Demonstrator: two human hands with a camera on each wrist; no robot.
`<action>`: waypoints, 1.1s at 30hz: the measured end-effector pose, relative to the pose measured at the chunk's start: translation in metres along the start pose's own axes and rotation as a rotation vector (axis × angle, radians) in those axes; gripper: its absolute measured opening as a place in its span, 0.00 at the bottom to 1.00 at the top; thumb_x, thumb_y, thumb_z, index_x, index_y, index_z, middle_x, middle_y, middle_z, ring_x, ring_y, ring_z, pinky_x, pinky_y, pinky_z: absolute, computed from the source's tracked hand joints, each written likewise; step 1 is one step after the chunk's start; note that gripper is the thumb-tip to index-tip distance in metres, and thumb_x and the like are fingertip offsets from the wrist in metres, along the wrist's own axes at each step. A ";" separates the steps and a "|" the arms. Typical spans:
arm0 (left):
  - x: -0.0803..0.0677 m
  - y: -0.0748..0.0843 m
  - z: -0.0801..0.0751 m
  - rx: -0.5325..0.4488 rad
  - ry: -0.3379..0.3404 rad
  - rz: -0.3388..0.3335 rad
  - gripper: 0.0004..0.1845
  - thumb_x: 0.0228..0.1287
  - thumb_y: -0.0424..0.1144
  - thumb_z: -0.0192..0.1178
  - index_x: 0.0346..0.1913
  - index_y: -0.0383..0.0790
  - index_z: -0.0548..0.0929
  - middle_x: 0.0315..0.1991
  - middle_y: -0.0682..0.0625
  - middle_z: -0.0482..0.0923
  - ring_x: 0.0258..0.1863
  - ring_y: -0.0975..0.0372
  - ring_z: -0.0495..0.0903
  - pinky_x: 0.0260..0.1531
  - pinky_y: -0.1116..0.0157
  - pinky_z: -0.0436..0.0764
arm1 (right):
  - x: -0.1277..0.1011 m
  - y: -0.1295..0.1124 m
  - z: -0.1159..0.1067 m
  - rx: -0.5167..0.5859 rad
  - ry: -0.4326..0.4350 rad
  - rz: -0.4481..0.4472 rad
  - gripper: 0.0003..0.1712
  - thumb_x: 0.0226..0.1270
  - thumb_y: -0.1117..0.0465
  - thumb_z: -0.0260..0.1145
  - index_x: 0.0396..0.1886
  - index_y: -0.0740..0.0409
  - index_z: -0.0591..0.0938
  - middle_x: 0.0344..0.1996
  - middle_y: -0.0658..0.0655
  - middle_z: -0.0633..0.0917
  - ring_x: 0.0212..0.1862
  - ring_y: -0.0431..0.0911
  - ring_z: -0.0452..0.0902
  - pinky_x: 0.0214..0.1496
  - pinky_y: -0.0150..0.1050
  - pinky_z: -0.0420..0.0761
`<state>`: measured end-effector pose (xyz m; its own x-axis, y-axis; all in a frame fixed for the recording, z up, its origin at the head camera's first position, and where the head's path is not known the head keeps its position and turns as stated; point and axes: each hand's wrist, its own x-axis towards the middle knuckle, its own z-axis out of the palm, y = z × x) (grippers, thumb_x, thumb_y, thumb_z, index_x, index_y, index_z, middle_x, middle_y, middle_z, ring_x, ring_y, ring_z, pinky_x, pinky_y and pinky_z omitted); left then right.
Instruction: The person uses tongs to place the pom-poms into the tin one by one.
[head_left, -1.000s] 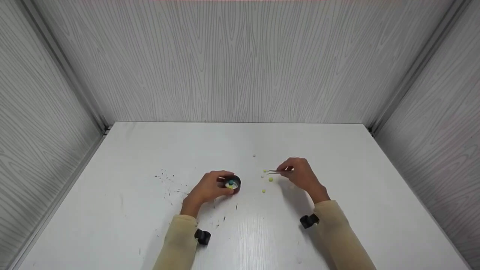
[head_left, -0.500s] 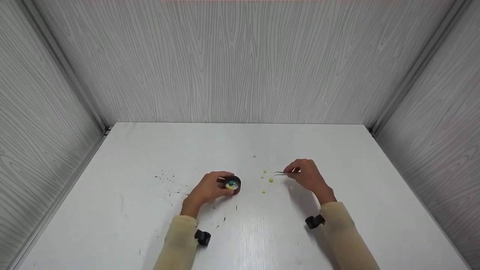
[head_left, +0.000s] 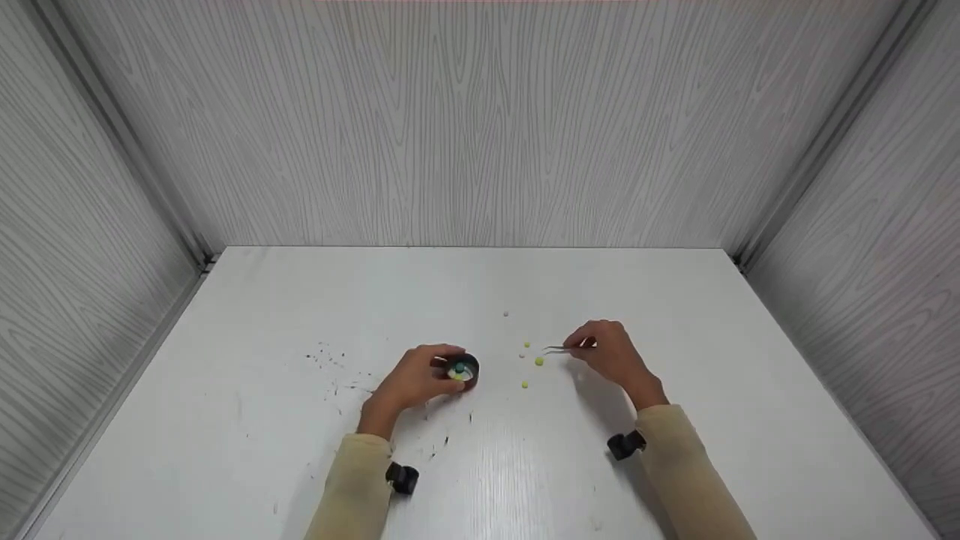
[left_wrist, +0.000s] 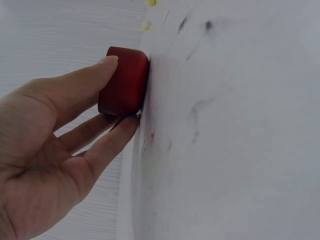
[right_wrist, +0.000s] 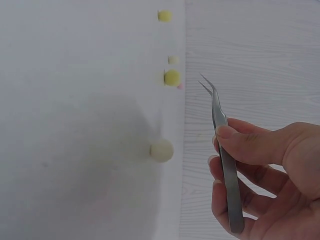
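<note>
Pinching tweezers (right_wrist: 223, 150), right hand (head_left: 611, 352) fingers (right_wrist: 250, 145); left hand (head_left: 412, 379) fingers (left_wrist: 85, 85) clamped around red cup (left_wrist: 123, 80).

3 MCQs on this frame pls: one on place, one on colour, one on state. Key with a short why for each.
1. Where do the small yellow-green balls lie on the white table?
A. between the two hands
B. left of the left hand
C. at the far edge

2. What colour is the outer wall of the small round container in the left wrist view?
A. blue
B. dark red
C. white

3. How does the right hand stand?
A. flat on the table
B. curled, holding nothing
C. pinching the thin metal tweezers

Key: 1 A, the head view shows the balls between the left hand and the right hand. 2 B, the wall under the fingers is dark red. 3 C, thumb and fingers pinch the tweezers, tips off the table.
</note>
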<state>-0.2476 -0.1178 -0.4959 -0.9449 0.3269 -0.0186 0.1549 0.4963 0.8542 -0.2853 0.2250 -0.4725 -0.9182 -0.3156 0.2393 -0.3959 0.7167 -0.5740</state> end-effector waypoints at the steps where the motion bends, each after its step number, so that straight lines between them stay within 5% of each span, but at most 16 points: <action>1: 0.000 0.000 0.000 -0.002 -0.001 0.005 0.28 0.62 0.33 0.73 0.67 0.40 0.80 0.65 0.38 0.79 0.64 0.42 0.80 0.65 0.46 0.80 | 0.000 0.000 0.001 -0.003 0.001 0.000 0.10 0.59 0.76 0.73 0.36 0.61 0.92 0.35 0.59 0.91 0.38 0.51 0.86 0.43 0.45 0.85; 33: 0.000 0.002 0.001 -0.003 0.017 -0.053 0.29 0.61 0.34 0.74 0.66 0.44 0.81 0.66 0.42 0.79 0.64 0.46 0.80 0.66 0.47 0.79 | 0.000 0.000 0.005 -0.016 -0.028 0.047 0.09 0.60 0.74 0.73 0.37 0.60 0.93 0.35 0.59 0.91 0.36 0.47 0.83 0.40 0.38 0.80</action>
<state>-0.2464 -0.1161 -0.4944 -0.9566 0.2863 -0.0544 0.1040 0.5098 0.8540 -0.2858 0.2220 -0.4766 -0.9352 -0.2985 0.1904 -0.3529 0.7411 -0.5712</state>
